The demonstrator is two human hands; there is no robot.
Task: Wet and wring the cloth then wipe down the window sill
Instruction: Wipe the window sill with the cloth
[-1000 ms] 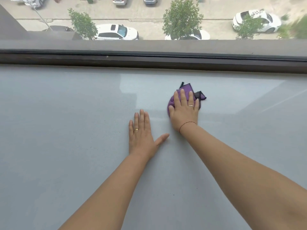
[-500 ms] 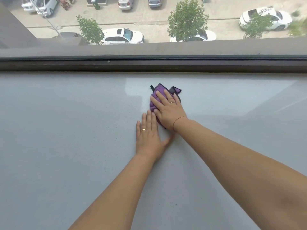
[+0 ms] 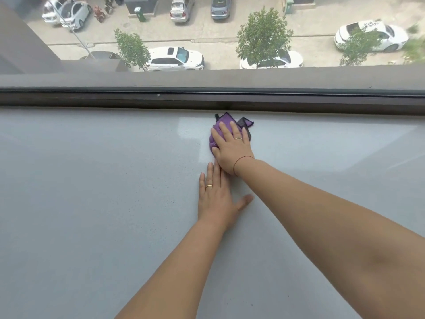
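Observation:
A purple cloth (image 3: 222,122) with a dark edge lies bunched on the wide pale grey window sill (image 3: 92,192), close to the dark window frame. My right hand (image 3: 231,149) lies flat on top of it with straight fingers, pressing it down; most of the cloth is hidden under the palm. Just below and left of it, my left hand (image 3: 215,196) rests flat on the bare sill, fingers straight and thumb spread. Its fingertips reach up to the right wrist.
The dark window frame (image 3: 138,99) runs across the back of the sill, with glass above it showing a street, cars and trees far below. The sill stretches far to both sides and toward me.
My right hand has slid the cloth leftward and then away from me, up to the window frame. My left hand has stayed flat on the sill.

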